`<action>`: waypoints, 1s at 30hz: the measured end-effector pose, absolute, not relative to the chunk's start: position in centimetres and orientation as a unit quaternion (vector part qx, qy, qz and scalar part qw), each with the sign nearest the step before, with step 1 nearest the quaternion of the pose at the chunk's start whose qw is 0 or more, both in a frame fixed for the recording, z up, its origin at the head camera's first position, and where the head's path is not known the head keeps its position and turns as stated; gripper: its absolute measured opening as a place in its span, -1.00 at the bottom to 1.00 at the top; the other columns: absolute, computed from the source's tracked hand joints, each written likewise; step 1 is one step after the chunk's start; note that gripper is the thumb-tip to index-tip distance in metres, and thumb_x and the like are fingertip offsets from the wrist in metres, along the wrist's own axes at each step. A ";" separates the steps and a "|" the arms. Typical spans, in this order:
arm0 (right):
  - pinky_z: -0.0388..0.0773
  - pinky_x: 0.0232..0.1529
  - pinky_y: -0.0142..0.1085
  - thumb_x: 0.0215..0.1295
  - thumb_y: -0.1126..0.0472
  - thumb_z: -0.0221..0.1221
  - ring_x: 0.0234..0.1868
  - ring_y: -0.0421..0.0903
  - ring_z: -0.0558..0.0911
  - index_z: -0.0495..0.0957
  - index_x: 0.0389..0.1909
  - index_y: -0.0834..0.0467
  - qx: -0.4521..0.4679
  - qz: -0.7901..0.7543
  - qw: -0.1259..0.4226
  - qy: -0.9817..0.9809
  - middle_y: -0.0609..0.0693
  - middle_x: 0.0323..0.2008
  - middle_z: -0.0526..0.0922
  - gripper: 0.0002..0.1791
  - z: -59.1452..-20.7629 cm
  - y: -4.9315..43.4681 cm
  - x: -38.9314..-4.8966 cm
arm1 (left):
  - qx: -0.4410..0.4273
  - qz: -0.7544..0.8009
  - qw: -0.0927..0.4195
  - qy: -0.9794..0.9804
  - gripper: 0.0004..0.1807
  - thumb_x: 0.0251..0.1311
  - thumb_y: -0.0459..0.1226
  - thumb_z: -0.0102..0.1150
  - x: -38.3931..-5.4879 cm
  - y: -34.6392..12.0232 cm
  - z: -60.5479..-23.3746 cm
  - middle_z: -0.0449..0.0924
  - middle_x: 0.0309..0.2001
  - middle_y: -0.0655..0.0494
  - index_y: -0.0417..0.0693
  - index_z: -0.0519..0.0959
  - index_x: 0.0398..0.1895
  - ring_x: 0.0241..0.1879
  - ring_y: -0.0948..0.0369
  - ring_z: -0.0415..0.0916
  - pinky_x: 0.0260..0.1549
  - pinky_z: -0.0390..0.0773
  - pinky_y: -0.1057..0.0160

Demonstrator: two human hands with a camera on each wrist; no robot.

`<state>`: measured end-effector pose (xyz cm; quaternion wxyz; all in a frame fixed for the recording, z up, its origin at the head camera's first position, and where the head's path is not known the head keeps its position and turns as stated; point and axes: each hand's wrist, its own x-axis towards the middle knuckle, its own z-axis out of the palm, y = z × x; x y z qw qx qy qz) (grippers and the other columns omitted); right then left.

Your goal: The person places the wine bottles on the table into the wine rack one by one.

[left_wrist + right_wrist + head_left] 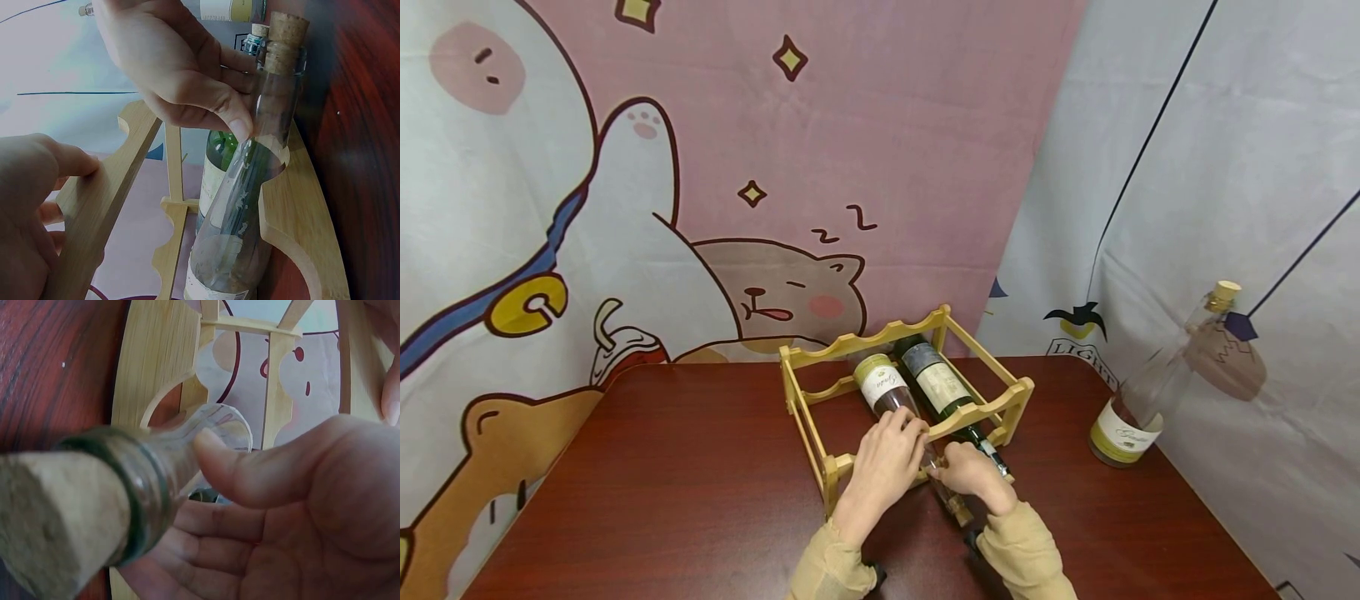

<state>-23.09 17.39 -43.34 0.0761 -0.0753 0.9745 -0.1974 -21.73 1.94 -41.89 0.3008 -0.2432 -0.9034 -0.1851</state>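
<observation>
A clear wine bottle with a white and yellow-green label lies in the wooden wine rack, its corked neck toward me. My right hand holds that neck; in the right wrist view the thumb presses on the glass just behind the cork. My left hand grips the rack's upper front rail, with fingers curled round the wood. Right beside the clear bottle lies a green wine bottle, also neck forward. Part of the clear bottle is hidden by my left hand in the head view.
Another corked clear bottle stands upright on the right side of the dark red table. Behind the table hangs a cloth printed with cartoon animals. The rack stands near the table's back edge.
</observation>
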 end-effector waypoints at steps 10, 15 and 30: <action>0.10 -0.65 -0.43 0.13 0.17 0.28 -0.72 -0.23 0.19 0.22 -0.86 0.03 -0.100 -0.225 0.072 0.967 -0.18 -0.80 0.17 -0.50 -43.3 17.9 -23.3 | -0.244 -0.182 0.307 -0.902 -0.92 0.20 -0.19 0.18 -21.7 1.9 -41.9 0.56 -0.30 0.21 0.10 0.65 -0.31 -0.34 0.25 0.48 -0.43 0.52 0.33; 0.14 -0.64 -0.44 0.15 0.16 0.26 -0.72 -0.25 0.24 0.35 -0.84 0.07 -0.116 -0.240 0.086 0.960 -0.19 -0.81 0.22 -0.56 -43.1 18.5 -23.6 | -0.244 -0.183 0.310 -0.900 -0.92 0.20 -0.19 0.18 -21.8 1.9 -41.9 0.56 -0.30 0.21 0.11 0.65 -0.31 -0.34 0.25 0.48 -0.43 0.52 0.33; 0.39 -0.55 -0.37 0.25 0.13 0.20 -0.59 -0.21 0.46 0.64 -0.43 0.21 -0.091 -0.268 0.088 0.955 0.02 -0.63 0.60 -0.79 -41.1 22.8 -23.6 | -0.247 -0.184 0.316 -0.897 -0.93 0.20 -0.19 0.19 -21.8 1.9 -41.9 0.55 -0.31 0.20 0.09 0.64 -0.34 -0.36 0.25 0.47 -0.44 0.52 0.32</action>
